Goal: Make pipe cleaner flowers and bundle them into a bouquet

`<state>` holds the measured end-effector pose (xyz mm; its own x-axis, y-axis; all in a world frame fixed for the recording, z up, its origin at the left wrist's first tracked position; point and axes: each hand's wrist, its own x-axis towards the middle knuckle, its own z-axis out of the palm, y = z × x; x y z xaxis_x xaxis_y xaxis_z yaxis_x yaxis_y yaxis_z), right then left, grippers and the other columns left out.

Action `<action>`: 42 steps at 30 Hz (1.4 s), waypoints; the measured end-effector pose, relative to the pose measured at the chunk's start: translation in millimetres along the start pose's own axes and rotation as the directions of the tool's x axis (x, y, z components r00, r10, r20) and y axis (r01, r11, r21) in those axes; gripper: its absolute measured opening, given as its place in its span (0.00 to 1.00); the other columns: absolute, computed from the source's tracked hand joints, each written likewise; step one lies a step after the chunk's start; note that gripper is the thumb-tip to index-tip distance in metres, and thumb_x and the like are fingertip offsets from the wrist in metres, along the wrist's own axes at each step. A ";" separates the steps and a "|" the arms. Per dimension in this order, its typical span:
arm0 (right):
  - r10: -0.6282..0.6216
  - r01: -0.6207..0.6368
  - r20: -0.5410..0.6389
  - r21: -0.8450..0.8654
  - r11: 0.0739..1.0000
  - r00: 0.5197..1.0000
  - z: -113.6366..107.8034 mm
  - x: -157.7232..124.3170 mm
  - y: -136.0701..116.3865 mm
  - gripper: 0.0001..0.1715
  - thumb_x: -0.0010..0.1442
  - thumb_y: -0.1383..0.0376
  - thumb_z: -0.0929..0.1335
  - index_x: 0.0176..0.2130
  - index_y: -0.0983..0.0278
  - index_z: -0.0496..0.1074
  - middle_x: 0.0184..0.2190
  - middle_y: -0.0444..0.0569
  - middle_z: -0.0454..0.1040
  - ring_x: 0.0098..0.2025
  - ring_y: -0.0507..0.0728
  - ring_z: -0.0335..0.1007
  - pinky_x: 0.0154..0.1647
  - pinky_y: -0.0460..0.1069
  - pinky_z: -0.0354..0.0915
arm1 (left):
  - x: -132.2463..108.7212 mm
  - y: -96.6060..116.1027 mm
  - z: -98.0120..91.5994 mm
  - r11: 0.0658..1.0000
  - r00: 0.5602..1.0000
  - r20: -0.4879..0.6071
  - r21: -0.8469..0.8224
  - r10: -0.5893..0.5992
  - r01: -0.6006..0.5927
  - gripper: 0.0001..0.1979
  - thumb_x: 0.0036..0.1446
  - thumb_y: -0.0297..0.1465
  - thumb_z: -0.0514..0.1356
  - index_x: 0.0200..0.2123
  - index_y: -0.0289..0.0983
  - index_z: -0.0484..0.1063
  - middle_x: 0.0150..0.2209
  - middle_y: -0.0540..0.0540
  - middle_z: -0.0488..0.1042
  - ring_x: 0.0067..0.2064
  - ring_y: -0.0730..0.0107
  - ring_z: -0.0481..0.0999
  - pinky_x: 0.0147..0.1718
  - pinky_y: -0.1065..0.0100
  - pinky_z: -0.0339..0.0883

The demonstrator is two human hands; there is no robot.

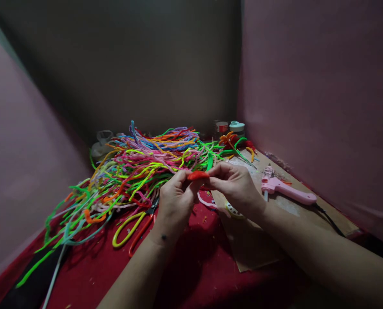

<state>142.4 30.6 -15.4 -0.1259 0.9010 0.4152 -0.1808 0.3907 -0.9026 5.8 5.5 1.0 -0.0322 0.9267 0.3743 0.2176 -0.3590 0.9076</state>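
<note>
Between my two hands is a small bent red pipe cleaner piece (198,175), fuzzy and folded over on itself. My left hand (177,197) pinches its left end between thumb and fingers. At its right end, the fingertips of my right hand (235,184) are pressed together on it. A large heap of coloured pipe cleaners (153,159) lies just behind and to the left. Scissors with one yellow and one red handle loop (127,229) rest left of my left wrist, their blades partly under the heap.
A pink glue gun (288,190) lies on a cardboard sheet (256,249) at the right, its cord running toward the edge. Behind stand a lidded jar (237,126) and a can (221,127). Orange and green pipe cleaner shapes (232,141) lie nearby. Red cloth (191,274) covers the table.
</note>
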 end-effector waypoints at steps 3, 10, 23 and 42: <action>-0.362 0.341 -0.015 -0.303 0.890 0.932 -1.5 -3.2 -1.7 0.05 0.52 0.72 0.67 0.29 0.63 0.70 0.27 0.45 0.72 0.31 0.53 0.68 0.33 0.49 0.64 | 2.8 3.8 -2.0 0.979 0.996 0.013 -0.179 -0.093 0.094 0.09 0.46 0.29 0.64 0.30 0.36 0.67 0.21 0.55 0.67 0.18 0.79 0.64 0.16 0.75 0.59; -0.605 0.540 0.059 -0.526 0.657 0.794 -7.7 -1.2 -5.3 0.09 0.56 0.75 0.64 0.30 0.61 0.67 0.29 0.47 0.72 0.37 0.55 0.70 0.41 0.52 0.65 | 5.1 10.2 -13.0 0.861 0.982 0.069 -0.474 -0.175 0.187 0.08 0.47 0.25 0.62 0.34 0.34 0.68 0.24 0.53 0.70 0.20 0.80 0.68 0.16 0.77 0.63; -0.674 0.602 0.104 -0.563 0.566 0.731 -7.6 0.1 -3.2 0.09 0.56 0.77 0.64 0.31 0.63 0.67 0.30 0.49 0.72 0.34 0.54 0.68 0.35 0.51 0.66 | 0.1 14.1 -7.4 0.939 0.998 0.003 -0.338 -0.061 0.058 0.06 0.49 0.27 0.63 0.33 0.32 0.72 0.24 0.48 0.76 0.24 0.72 0.75 0.24 0.72 0.71; -0.373 0.341 -0.027 -0.344 0.875 0.928 -5.3 -2.1 -0.9 0.08 0.50 0.77 0.66 0.27 0.66 0.72 0.26 0.46 0.73 0.29 0.52 0.69 0.31 0.47 0.65 | -3.1 16.9 -7.0 0.967 0.999 -0.031 -0.253 -0.039 0.030 0.02 0.50 0.26 0.62 0.30 0.33 0.73 0.19 0.50 0.74 0.21 0.72 0.74 0.21 0.72 0.71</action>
<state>147.9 29.4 -16.1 -0.0228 0.6954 0.7183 0.1348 0.7141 -0.6870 2.7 -4.2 16.5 -0.0709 0.9361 0.3446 -0.0373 -0.3477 0.9369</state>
